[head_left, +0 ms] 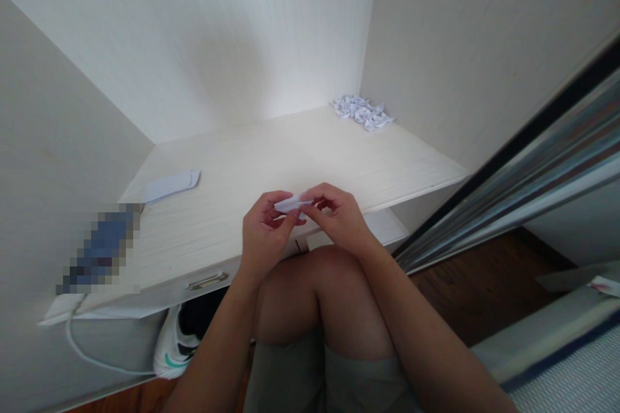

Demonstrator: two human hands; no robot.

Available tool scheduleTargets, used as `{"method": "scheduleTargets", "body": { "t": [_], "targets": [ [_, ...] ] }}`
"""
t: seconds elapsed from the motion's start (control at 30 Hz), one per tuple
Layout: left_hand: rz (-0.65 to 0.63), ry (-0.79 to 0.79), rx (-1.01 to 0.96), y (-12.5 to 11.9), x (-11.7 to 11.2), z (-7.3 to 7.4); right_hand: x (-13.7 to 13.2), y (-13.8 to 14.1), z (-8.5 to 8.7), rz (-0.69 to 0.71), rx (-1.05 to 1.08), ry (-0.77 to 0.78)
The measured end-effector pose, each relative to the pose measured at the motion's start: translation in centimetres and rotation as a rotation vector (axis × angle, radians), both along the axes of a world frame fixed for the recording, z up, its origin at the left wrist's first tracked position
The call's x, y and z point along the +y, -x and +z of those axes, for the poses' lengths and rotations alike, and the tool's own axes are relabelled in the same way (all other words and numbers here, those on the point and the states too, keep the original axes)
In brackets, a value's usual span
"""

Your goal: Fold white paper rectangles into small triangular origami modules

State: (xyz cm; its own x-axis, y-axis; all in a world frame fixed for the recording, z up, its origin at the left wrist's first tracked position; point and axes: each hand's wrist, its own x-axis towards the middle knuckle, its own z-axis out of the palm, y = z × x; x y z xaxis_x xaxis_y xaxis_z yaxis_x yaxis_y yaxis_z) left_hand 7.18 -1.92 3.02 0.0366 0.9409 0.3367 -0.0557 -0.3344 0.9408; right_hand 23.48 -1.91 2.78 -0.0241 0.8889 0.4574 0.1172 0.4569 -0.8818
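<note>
Both hands meet over the front edge of a pale wooden shelf (232, 174). My left hand (264, 232) and my right hand (339, 213) pinch a small folded piece of white paper (292, 204) between their fingertips. The fingers of both hands are curled round it. My bent knee (314, 284) rises just below the hands.
A heap of several small folded white paper pieces (363, 111) lies at the shelf's back right corner. A flat stack of paper slips (169, 186) rests at the left. A blurred-out object (99, 248) with a white cable (87, 352) sits at the front left. A sliding door frame (508, 168) stands to the right, a shoe (174, 345) below.
</note>
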Motion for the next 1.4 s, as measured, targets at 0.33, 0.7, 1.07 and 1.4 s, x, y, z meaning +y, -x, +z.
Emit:
{"method": "scheduleTargets", "body": {
  "t": [0.33,0.7,1.07,1.4],
  "targets": [
    [-0.013,0.057,-0.034,0.15,0.20,0.07,0.39,-0.36,-0.51,0.031,0.043,-0.066],
    [-0.016,0.089,-0.052,0.15,0.42,0.20,0.40,-0.43,-0.57,0.043,0.067,-0.060],
    [0.002,0.067,-0.102,0.07,0.17,0.23,0.18,0.12,-0.26,0.023,0.073,0.066],
    [-0.039,0.142,-0.152,0.35,0.37,0.22,0.33,0.08,0.28,0.037,0.108,0.159]
  ]
}}
